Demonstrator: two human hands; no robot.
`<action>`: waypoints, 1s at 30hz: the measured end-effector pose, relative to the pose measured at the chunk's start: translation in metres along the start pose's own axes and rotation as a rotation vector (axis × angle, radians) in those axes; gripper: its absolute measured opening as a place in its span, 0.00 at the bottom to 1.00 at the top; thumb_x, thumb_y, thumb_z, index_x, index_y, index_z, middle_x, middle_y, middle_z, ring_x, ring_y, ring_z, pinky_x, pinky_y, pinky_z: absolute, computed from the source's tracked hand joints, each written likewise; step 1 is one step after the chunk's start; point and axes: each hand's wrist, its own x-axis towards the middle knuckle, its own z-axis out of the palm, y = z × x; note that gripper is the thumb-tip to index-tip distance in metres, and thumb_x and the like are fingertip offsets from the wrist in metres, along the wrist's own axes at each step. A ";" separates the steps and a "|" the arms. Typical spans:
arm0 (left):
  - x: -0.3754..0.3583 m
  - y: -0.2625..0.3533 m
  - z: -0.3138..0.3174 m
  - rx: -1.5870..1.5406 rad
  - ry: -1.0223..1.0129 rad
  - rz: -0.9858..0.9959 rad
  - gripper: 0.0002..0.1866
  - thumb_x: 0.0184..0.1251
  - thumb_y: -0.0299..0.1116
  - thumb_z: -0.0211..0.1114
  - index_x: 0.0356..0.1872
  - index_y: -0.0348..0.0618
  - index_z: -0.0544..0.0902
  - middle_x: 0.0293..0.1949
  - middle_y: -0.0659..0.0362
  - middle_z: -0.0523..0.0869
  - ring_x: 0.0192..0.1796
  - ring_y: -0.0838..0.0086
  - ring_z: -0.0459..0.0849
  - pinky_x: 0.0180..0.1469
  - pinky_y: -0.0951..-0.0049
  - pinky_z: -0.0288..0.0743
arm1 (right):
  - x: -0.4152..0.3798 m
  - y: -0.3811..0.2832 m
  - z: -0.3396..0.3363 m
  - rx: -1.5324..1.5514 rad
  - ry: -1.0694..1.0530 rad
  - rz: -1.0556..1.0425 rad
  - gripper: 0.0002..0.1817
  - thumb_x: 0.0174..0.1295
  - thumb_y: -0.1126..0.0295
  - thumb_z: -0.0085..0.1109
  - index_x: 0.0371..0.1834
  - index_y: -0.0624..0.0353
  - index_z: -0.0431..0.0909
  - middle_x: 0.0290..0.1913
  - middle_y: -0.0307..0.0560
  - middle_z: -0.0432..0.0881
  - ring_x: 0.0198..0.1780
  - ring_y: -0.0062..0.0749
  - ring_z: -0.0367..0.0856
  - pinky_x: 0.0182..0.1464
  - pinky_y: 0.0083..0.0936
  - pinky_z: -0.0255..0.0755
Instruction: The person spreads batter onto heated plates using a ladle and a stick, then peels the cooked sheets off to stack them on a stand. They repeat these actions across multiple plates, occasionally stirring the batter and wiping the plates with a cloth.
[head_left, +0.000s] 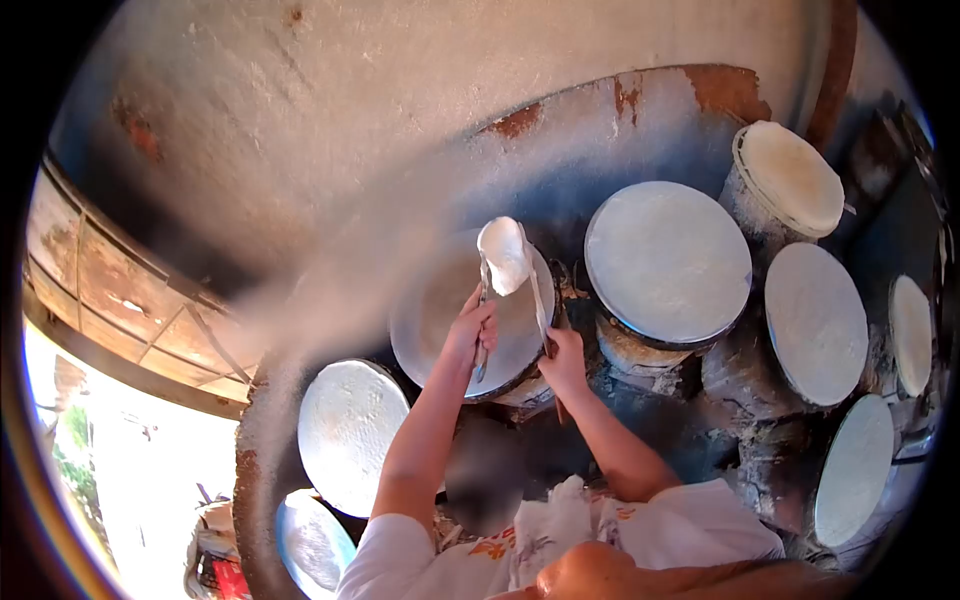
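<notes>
My left hand [470,330] is closed around the handle of a ladle [484,285]. A thick white mass [506,258] sits at the ladle's far end. Closed on a long, thin spatula [538,290], my right hand [563,360] keeps its blade beside the white mass, with the blade tip right at its edge. Both tools are over a wide round pan [428,310] with a greyish-brown middle and a pale outer band. My forearms reach forward from white sleeves.
Round surfaces coated in white surround me: a large one [668,262] at right, others [815,325] further right, and one [352,437] at left. A blue-rimmed basin [312,545] stands at lower left. Steam drifts before the stained, curved wall [400,60].
</notes>
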 end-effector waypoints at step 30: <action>-0.031 0.004 -0.101 0.523 0.495 0.326 0.29 0.68 0.31 0.55 0.70 0.62 0.62 0.17 0.64 0.69 0.13 0.81 0.66 0.11 0.76 0.59 | 0.077 -0.022 0.047 -0.354 -0.402 -0.357 0.18 0.45 0.79 0.57 0.42 0.56 0.80 0.43 0.43 0.78 0.48 0.46 0.75 0.47 0.35 0.73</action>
